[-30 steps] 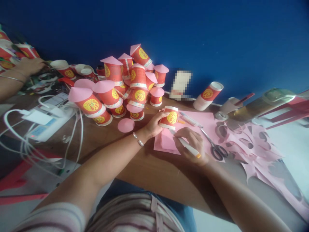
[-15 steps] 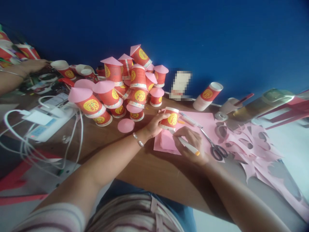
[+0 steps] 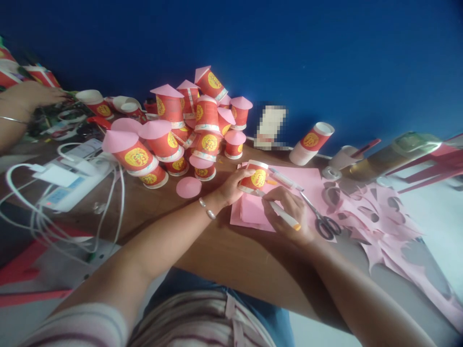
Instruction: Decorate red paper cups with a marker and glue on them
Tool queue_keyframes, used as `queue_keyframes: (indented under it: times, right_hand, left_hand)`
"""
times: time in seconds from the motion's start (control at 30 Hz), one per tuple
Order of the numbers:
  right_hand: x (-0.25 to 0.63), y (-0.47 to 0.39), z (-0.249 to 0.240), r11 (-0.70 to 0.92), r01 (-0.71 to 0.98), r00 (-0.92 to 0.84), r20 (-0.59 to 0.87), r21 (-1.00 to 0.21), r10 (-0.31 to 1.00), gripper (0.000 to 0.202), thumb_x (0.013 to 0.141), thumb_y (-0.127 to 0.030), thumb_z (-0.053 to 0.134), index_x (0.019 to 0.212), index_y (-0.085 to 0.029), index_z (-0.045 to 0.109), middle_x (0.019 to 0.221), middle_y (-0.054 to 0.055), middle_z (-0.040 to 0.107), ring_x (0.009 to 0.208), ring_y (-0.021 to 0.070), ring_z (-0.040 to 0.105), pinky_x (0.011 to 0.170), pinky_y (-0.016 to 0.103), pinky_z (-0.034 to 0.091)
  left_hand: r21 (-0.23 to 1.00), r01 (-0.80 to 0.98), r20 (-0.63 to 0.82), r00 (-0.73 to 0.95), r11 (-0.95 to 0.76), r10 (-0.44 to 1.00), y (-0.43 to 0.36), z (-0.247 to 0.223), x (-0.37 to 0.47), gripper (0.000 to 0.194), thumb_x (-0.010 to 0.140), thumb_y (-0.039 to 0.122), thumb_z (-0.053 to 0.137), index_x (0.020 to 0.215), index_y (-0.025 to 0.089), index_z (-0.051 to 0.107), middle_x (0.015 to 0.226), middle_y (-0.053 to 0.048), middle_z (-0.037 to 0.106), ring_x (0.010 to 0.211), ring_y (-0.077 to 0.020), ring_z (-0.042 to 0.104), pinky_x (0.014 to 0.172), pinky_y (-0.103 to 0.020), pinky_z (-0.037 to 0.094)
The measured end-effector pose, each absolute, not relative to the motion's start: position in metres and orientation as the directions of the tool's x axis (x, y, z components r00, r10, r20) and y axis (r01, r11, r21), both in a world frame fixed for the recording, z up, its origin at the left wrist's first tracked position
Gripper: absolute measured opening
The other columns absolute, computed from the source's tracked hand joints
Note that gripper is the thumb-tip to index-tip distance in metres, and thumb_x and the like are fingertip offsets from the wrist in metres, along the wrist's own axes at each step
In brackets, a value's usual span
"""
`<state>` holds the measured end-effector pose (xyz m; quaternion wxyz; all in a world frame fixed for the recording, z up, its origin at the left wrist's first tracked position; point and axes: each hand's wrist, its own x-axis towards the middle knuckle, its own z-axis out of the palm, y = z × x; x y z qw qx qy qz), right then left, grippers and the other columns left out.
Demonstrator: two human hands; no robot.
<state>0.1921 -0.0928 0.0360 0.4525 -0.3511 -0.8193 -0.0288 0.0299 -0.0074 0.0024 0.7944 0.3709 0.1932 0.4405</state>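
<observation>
My left hand (image 3: 233, 187) grips a red paper cup (image 3: 254, 177) with a round yellow print, its fingers around the cup's left side. A white marker with an orange end (image 3: 285, 215) is pinched in my right hand (image 3: 288, 212). The marker's tip is at the cup's lower rim; whether it touches I cannot tell. Beneath both hands lie pink paper sheets (image 3: 249, 214). Scissors (image 3: 320, 217) with dark handles rest just right of my right hand, and a capped clear pen (image 3: 282, 178) lies behind it.
Stacked red cups with pink cone tops (image 3: 170, 108) stand at the back left, near a loose pink cone (image 3: 188, 187). A power strip (image 3: 74, 180) with white cables lies left. Pink paper scraps (image 3: 383, 217) spread right, before a bottle (image 3: 394, 154). Another person's hand (image 3: 34, 96) is far left.
My right hand and the marker have shifted slightly to the right along the cup's lower rim. The other person's hand at far left has moved left. My left hand stays in place.
</observation>
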Motion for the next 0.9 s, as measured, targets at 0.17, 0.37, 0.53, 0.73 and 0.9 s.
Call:
queue_keyframes:
  times: [0.17, 0.37, 0.53, 0.73, 0.9]
  right_hand:
    - [0.1925, -0.0913, 0.0347, 0.760, 0.593, -0.346, 0.769, -0.265, 0.538, 0.013, 0.093, -0.009, 0.059, 0.094, -0.022, 0.057, 0.075, -0.001, 0.066, 0.062, 0.0137, 0.064, 0.057, 0.027, 0.053]
    - [0.1923, -0.0916, 0.0375, 0.766, 0.586, -0.351, 0.768, -0.266, 0.536, 0.015, 0.092, -0.009, 0.060, 0.095, -0.023, 0.060, 0.076, -0.001, 0.068, 0.062, 0.0151, 0.066, 0.057, 0.028, 0.054]
    - [0.1922, -0.0911, 0.0368, 0.758, 0.604, -0.352, 0.772, -0.245, 0.530, 0.014, 0.093, -0.010, 0.059, 0.094, -0.023, 0.058, 0.075, -0.001, 0.068, 0.063, 0.0150, 0.067, 0.057, 0.028, 0.054]
    - [0.1925, -0.0906, 0.0332, 0.743, 0.623, -0.323, 0.785, -0.244, 0.529, 0.013, 0.093, -0.009, 0.060, 0.094, -0.022, 0.058, 0.076, 0.000, 0.068, 0.064, 0.0146, 0.067, 0.060, 0.028, 0.055]
    - [0.1937, -0.0916, 0.0292, 0.722, 0.647, -0.316, 0.776, -0.244, 0.545, 0.013, 0.093, -0.010, 0.060, 0.094, -0.023, 0.059, 0.075, 0.000, 0.067, 0.065, 0.0157, 0.067, 0.060, 0.030, 0.054]
  left_hand:
    - [0.765, -0.545, 0.018, 0.552, 0.344, 0.834, -0.0076, 0.0024, 0.0291, 0.034, 0.077, 0.043, 0.073, 0.099, 0.017, 0.074, 0.096, -0.009, 0.075, 0.101, -0.0291, 0.070, 0.086, -0.040, 0.057]
    - [0.748, -0.550, -0.005, 0.553, 0.370, 0.833, -0.0073, 0.0006, 0.0286, 0.029, 0.078, 0.040, 0.073, 0.098, 0.019, 0.074, 0.096, -0.008, 0.075, 0.096, -0.0261, 0.069, 0.083, -0.038, 0.056]
    - [0.746, -0.548, -0.010, 0.559, 0.378, 0.829, -0.0066, -0.0004, 0.0298, 0.030, 0.078, 0.039, 0.072, 0.098, 0.017, 0.074, 0.093, -0.007, 0.074, 0.099, -0.0269, 0.069, 0.088, -0.038, 0.055]
    - [0.755, -0.539, -0.003, 0.567, 0.373, 0.824, -0.0064, -0.0006, 0.0288, 0.037, 0.077, 0.040, 0.074, 0.105, 0.016, 0.074, 0.098, -0.009, 0.074, 0.098, -0.0264, 0.069, 0.083, -0.038, 0.056]
    - [0.754, -0.544, -0.017, 0.545, 0.369, 0.838, -0.0070, 0.0006, 0.0280, 0.036, 0.076, 0.040, 0.074, 0.103, 0.016, 0.073, 0.098, -0.009, 0.074, 0.095, -0.0255, 0.069, 0.080, -0.037, 0.056]
